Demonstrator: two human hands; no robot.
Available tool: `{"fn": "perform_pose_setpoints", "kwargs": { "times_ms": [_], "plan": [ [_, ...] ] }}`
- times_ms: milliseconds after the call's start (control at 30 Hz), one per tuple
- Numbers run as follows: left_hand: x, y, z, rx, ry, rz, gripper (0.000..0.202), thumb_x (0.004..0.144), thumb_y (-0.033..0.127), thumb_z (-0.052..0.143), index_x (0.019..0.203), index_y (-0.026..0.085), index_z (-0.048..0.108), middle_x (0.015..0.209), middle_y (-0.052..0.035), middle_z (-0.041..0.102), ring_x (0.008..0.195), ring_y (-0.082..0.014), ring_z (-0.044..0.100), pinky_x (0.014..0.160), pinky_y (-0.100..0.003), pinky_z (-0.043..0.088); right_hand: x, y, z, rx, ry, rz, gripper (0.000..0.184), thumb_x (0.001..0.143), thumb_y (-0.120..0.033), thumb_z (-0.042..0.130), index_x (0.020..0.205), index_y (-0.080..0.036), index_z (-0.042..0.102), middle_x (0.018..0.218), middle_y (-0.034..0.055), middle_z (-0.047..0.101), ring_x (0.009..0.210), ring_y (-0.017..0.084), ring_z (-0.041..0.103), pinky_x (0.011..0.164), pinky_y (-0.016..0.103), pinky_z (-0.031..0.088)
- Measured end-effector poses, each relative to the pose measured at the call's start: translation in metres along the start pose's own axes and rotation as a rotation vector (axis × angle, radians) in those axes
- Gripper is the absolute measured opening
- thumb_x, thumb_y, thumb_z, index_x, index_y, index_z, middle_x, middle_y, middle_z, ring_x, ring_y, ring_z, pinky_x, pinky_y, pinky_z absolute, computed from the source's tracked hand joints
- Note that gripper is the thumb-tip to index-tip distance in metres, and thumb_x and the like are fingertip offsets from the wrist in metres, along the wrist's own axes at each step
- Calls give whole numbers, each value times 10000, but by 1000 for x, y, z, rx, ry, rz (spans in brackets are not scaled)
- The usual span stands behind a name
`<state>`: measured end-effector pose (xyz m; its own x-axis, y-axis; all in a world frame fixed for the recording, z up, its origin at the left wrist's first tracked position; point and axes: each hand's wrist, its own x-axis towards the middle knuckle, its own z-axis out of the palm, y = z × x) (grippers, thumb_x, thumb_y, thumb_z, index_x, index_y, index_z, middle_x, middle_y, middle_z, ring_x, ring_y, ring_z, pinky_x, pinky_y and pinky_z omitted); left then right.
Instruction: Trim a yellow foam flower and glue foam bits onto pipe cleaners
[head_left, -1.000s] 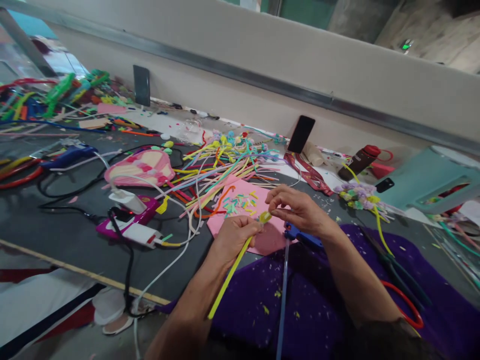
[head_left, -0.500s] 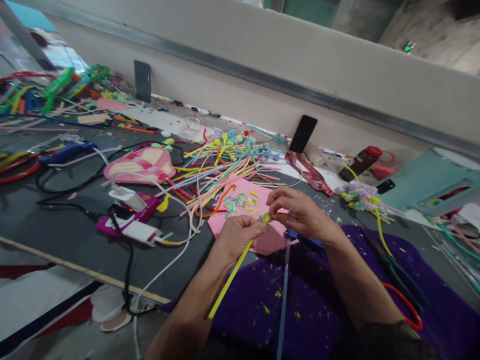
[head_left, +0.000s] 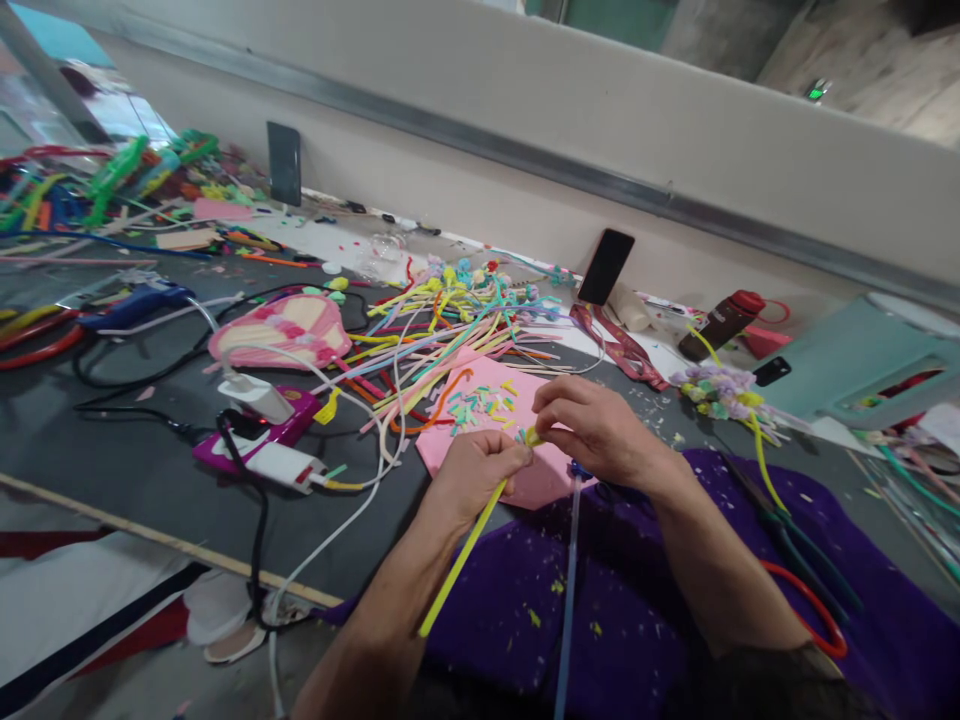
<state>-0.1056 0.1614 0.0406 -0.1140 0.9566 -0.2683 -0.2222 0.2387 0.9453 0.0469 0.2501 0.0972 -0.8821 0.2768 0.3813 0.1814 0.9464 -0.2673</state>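
My left hand (head_left: 480, 470) is closed on a yellow pipe cleaner (head_left: 463, 562), whose long tail slants down toward my left forearm. The curled upper end of the strip shows between both hands. My right hand (head_left: 589, 425) pinches that end with thumb and forefinger; its other fingers are bent. Below the hands lies a pink sheet (head_left: 536, 490) with small cut coloured pieces (head_left: 480, 405) scattered on it. A glue gun (head_left: 577, 468), blue and partly hidden under my right hand, has a translucent glue stick (head_left: 568, 590) pointing toward me.
A pile of coloured pipe cleaners (head_left: 450, 320) lies behind the pink sheet. To the left are a purple power strip (head_left: 300, 405) with cables and a pink heart-shaped piece (head_left: 281, 330). Pliers (head_left: 795, 545) rest on purple cloth (head_left: 885, 590) at right, near a brown bottle (head_left: 716, 325).
The yellow loop between my fingertips looks smaller and tighter. My right hand has turned slightly; my left hand stays in nearly the same place.
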Motion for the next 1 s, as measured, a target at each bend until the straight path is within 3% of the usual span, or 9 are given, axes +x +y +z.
{"fn": "perform_pose_setpoints", "kwargs": {
  "times_ms": [300,700,833,1000],
  "plan": [
    [1,-1,0,23,-18,2,192,646,251,619,506,169,516,365,62,458,344,-52,342,400,-186,236,3,-6,0,-154,3,-36,128,870,-124,503,803,-172,600,931,78,641,860,180,565,754,317,452],
    [0,1,0,22,-7,-6,158,637,242,617,526,162,539,371,60,473,336,-46,362,389,-177,242,3,-3,1,-178,-19,-50,159,898,-139,490,810,-167,619,935,72,656,849,170,578,744,314,464],
    [0,3,-2,-4,-18,-25,175,642,274,631,536,159,554,350,63,463,282,-36,314,348,-177,202,-1,1,-4,-94,115,-59,147,900,-164,513,910,-193,657,989,75,660,907,178,608,756,320,489],
    [1,0,-7,-93,-94,-52,207,684,337,629,609,146,603,339,67,445,244,-22,246,304,-170,151,-8,5,-18,89,309,65,210,900,-168,522,1071,-212,637,1074,82,623,989,172,613,825,319,504]
  ]
}}
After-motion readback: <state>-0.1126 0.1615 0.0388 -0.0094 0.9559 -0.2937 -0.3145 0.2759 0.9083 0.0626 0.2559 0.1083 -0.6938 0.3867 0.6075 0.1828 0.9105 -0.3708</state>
